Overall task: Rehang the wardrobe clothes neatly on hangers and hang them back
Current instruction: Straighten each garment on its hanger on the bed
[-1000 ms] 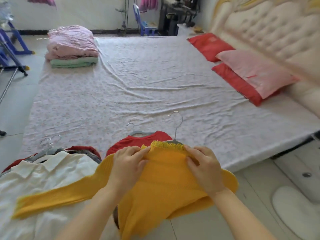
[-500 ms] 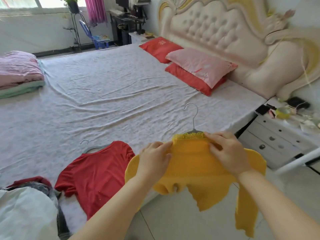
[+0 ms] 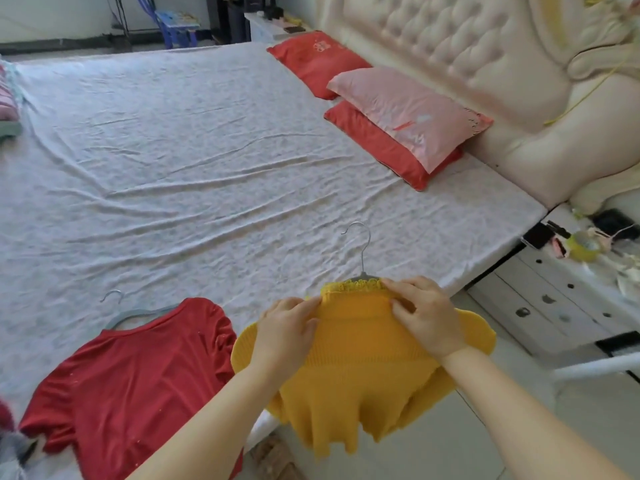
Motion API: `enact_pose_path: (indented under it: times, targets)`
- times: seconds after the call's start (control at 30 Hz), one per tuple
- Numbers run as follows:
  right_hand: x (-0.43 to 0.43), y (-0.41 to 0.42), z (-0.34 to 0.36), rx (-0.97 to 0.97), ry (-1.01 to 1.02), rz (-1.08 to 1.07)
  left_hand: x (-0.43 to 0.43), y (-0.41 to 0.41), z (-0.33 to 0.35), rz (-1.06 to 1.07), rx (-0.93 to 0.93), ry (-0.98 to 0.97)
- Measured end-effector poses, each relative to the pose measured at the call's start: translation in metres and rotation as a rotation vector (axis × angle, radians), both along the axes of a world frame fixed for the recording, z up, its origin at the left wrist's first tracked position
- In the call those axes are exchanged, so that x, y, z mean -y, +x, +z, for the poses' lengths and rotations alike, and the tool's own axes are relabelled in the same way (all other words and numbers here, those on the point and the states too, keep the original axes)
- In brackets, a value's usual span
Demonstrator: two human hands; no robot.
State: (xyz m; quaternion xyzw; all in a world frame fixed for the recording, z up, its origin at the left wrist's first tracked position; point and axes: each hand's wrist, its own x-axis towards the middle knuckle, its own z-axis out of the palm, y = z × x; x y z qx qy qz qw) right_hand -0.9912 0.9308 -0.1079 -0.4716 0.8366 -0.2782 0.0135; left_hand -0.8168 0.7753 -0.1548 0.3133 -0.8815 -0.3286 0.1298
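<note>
The only view sits on the person's head, wide-angle, looking forward and down from the near edge of the bed (image 3: 173, 150) across to the far wall. The left hand (image 3: 287, 327) and right hand (image 3: 426, 317), pinching a yellow top (image 3: 360, 375), sit close under the lens at lower centre. The headboard (image 3: 433, 39) bends along the upper right.

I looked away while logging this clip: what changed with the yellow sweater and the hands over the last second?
The sweater, on its hanger, was carried right: from over the red top to beside it, hanging past the bed edge. Nothing was taken or let go: left hand and right hand still grip it near the collar. The red top stayed on the bed.
</note>
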Motion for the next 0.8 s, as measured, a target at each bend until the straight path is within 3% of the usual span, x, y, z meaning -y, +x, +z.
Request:
enact_pose_path:
  times: [0.47,0.8]
  targets:
    - [0.172,-0.077,-0.053,0.057,0.099,0.232,0.13,-0.046,-0.041,0.196,0.096,0.182]
    - [0.268,-0.12,-0.115,0.201,0.199,0.404,0.188,-0.073,-0.087,0.392,0.189,0.297]
